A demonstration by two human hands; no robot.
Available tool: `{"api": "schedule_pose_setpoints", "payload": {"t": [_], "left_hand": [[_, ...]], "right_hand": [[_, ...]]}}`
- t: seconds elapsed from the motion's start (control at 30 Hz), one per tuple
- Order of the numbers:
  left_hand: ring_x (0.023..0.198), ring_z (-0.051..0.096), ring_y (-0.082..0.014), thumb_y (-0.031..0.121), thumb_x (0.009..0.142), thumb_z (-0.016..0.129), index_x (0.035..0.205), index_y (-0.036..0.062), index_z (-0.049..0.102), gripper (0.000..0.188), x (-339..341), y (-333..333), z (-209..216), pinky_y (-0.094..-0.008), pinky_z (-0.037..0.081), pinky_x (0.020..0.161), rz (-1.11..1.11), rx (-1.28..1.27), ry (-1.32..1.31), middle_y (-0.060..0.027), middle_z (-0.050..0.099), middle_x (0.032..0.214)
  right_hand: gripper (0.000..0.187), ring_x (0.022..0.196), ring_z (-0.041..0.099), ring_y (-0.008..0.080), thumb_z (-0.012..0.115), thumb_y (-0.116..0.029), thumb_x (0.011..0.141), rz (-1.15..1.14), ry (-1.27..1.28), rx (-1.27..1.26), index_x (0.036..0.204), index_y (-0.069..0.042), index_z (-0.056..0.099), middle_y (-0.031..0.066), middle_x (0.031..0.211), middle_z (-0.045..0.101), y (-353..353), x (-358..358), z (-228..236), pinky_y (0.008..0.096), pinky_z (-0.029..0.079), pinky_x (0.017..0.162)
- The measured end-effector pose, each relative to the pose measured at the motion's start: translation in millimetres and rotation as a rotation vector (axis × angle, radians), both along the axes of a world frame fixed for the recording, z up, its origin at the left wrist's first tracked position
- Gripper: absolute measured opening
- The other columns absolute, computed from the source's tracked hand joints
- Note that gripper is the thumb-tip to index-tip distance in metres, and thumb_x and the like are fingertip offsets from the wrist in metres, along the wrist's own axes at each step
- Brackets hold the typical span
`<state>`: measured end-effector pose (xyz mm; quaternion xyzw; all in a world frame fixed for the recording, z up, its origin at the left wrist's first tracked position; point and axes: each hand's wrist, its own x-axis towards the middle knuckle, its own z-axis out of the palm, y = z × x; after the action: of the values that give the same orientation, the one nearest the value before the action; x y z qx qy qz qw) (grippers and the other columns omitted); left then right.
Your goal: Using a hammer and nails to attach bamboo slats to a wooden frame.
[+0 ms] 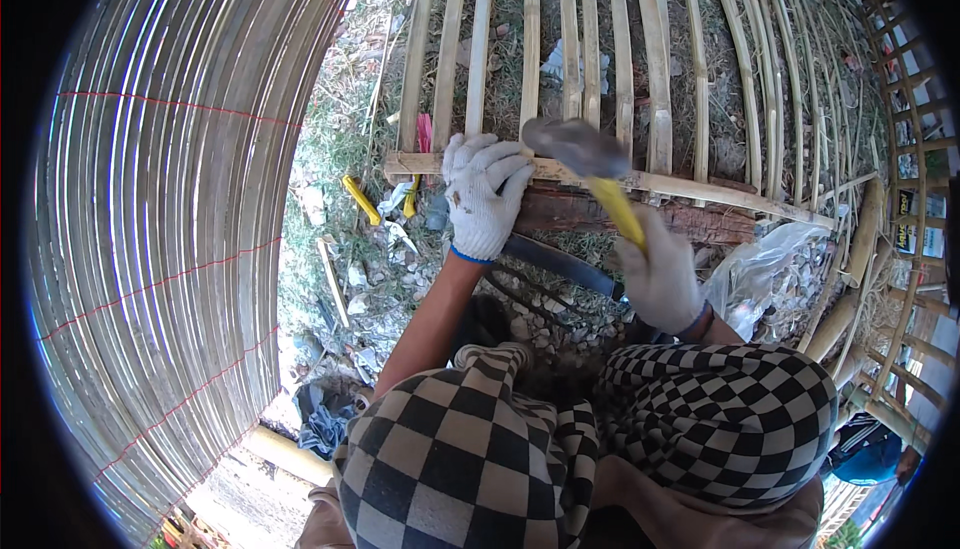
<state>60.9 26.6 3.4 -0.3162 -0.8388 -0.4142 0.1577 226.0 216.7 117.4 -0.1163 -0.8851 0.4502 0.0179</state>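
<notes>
Head view: right hand [662,277] grips a hammer [610,197], left hand [485,197] clasps a bamboo crosspiece [690,189].

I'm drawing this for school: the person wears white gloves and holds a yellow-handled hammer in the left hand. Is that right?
Almost: the head view shows the yellow-handled hammer in the right hand, not the left hand. The white gloves are correct.

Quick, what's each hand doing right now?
Left hand: on the bamboo crosspiece; can't tell if it's gripping.
Right hand: closed, holding the hammer.
</notes>
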Motion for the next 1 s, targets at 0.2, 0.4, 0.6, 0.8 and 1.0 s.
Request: {"api": "schedule_pose_setpoints", "payload": {"t": [0.2, 0.4, 0.6, 0.8, 1.0], "left_hand": [[0.118, 0.068, -0.0291, 0.017, 0.085, 0.088, 0.097, 0.0122, 0.08, 0.015, 1.8, -10.0, -1.5, -0.0539, 0.041, 0.119, -0.001, -0.044, 0.002, -0.0038, 0.078, 0.111], [0.114, 0.069, -0.0287, 0.025, 0.082, 0.091, 0.099, 0.0128, 0.079, 0.024, 11.0, 8.0, 18.4, -0.0545, 0.038, 0.12, 0.072, -0.083, 0.003, -0.0049, 0.078, 0.105], [0.107, 0.069, -0.0279, 0.022, 0.083, 0.091, 0.097, 0.0136, 0.079, 0.02, 7.4, 14.2, 3.1, -0.0525, 0.04, 0.116, 0.161, -0.123, 0.03, -0.003, 0.078, 0.101], [0.105, 0.069, -0.0257, 0.017, 0.086, 0.087, 0.093, 0.0129, 0.082, 0.01, 8.6, 15.0, -2.1, -0.05, 0.041, 0.114, 0.143, -0.061, 0.068, -0.0014, 0.078, 0.1], [0.106, 0.069, -0.0247, 0.018, 0.089, 0.086, 0.094, 0.0131, 0.085, 0.008, 11.4, 18.4, -0.1, -0.0496, 0.039, 0.117, 0.186, -0.098, 0.054, -0.001, 0.078, 0.1]], "right_hand": [[0.023, 0.076, 0.071, 0.0493, 0.06, -0.026, 0.11, 0.1, -0.234, 0.041, 0.114, -0.004, 0.055, 0.0234, 0.074, 0.067, 13.2, -16.5, 10.8, 0.056, 0.053, 0.064], [0.023, 0.078, 0.072, 0.0494, 0.06, -0.024, 0.111, -0.113, -0.12, 0.032, 0.115, -0.001, 0.058, 0.0246, 0.074, 0.065, 27.0, -23.0, -19.8, 0.0523, 0.052, 0.064], [0.024, 0.079, 0.071, 0.0504, 0.057, -0.027, 0.114, -0.191, -0.106, 0.059, 0.114, -0.002, 0.057, 0.0265, 0.077, 0.065, 33.4, -37.6, -54.2, 0.0534, 0.05, 0.062], [0.026, 0.08, 0.069, 0.0524, 0.057, -0.029, 0.114, -0.184, -0.137, 0.062, 0.113, -0.003, 0.057, 0.028, 0.078, 0.064, 45.9, -35.6, -76.9, 0.0546, 0.049, 0.061], [0.027, 0.082, 0.068, 0.0536, 0.057, -0.03, 0.114, -0.152, -0.118, 0.136, 0.112, -0.003, 0.057, 0.0287, 0.079, 0.063, 48.3, -37.9, -76.4, 0.0563, 0.049, 0.063]]}}
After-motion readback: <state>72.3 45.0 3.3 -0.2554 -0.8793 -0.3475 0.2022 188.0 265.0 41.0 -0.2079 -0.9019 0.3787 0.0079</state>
